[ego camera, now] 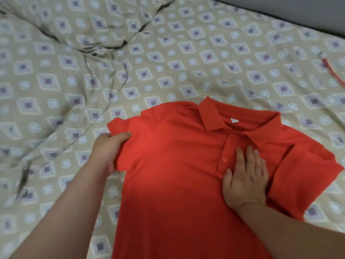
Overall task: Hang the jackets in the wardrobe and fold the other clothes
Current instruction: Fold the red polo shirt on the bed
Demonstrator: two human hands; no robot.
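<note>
Soft even indoor light, slight overall blur (edges bowed, wide-angle).

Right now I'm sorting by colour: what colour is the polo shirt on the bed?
Plain red; the polo shirt shows best in the head view.

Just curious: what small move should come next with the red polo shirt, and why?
The left hand grips the sleeve of the red polo shirt, the right hand presses flat beside the buttons; so probably fold that sleeve across the chest.
</note>
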